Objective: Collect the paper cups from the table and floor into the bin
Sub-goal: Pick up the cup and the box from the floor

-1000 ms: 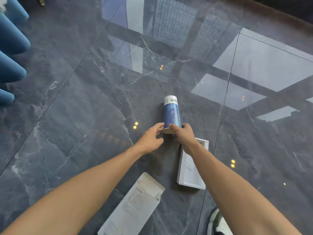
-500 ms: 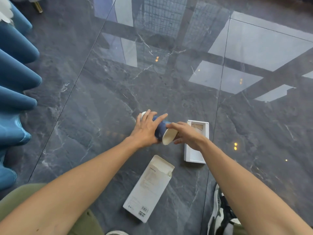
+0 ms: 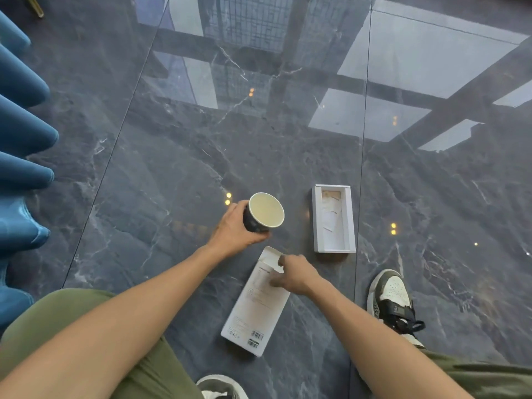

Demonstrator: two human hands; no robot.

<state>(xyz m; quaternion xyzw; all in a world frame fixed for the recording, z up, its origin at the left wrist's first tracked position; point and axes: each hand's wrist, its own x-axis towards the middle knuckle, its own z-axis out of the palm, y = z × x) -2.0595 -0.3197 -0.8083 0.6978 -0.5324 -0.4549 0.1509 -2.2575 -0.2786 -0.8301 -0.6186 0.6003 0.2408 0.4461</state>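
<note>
Cup [image 3: 263, 214] held in left hand [image 3: 234, 228], off floor; right hand [image 3: 296, 273] empty, half-curled; bin not in view, drop-off pending.

Glossy marble-look floor [image 3: 172, 168], matt paper cup [image 3: 266, 210]

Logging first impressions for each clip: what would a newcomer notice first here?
The paper cup at centre, held in the left hand with its pale open mouth facing the camera. Below it, the right hand hovers over a flat white carton, and an open white box lies to the right on the glossy dark floor.
</note>
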